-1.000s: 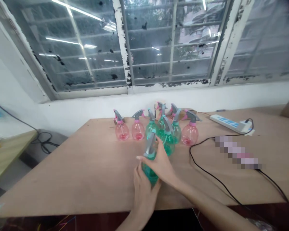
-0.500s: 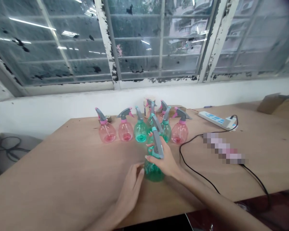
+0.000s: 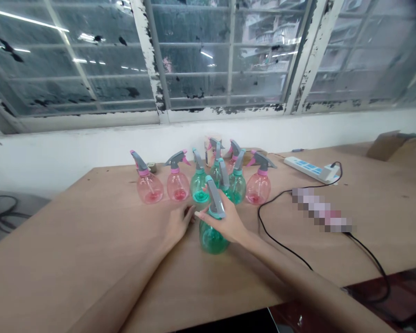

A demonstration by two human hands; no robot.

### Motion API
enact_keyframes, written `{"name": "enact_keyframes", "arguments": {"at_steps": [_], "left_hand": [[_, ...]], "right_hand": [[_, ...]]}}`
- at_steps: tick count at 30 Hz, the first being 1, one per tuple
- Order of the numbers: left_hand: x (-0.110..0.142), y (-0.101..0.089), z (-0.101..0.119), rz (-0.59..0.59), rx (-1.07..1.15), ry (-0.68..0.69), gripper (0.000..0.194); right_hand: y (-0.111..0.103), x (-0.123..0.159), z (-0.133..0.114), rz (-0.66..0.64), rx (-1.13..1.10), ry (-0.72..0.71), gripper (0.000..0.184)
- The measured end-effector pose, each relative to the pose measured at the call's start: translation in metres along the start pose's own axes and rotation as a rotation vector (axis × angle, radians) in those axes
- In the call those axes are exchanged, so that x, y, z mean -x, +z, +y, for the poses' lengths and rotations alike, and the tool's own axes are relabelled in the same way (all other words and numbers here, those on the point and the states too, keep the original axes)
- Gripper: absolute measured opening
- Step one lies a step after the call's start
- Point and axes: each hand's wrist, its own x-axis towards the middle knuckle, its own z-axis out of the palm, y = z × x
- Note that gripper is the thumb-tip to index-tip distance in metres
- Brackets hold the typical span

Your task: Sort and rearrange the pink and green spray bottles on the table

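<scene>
The front bottle (image 3: 213, 237), green and upright, is clasped at the neck by the right hand (image 3: 228, 219). At its ten o'clock, the left hand (image 3: 179, 223) is held close, fingers curled; contact cannot be told. Green bottles (image 3: 237, 186) are clustered toward twelve, the power strip (image 3: 307, 170) set at two.

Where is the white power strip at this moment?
In the head view, the white power strip lies on the table's right side, beyond the black cable, right of the pink bottles.
</scene>
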Motion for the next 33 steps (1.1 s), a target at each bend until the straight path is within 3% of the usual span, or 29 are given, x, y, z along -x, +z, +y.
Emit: {"name": "enact_keyframes", "arguments": {"at_steps": [7, 17, 24, 33], "left_hand": [[0.003, -0.003, -0.008, 0.018, -0.058, -0.004, 0.035], [0.001, -0.005, -0.012, 0.008, 0.058, -0.025, 0.033], [-0.009, -0.02, -0.035, 0.107, 0.101, -0.028, 0.03], [-0.019, -0.022, -0.054, 0.145, 0.053, -0.001, 0.023]], "right_hand": [[0.006, -0.005, 0.001, -0.033, -0.059, -0.003, 0.059], [0.021, -0.016, 0.003, -0.021, 0.003, -0.02, 0.021], [0.036, -0.026, 0.003, -0.033, -0.053, -0.021, 0.041], [0.052, -0.037, 0.006, -0.075, -0.015, -0.102, 0.043]]}}
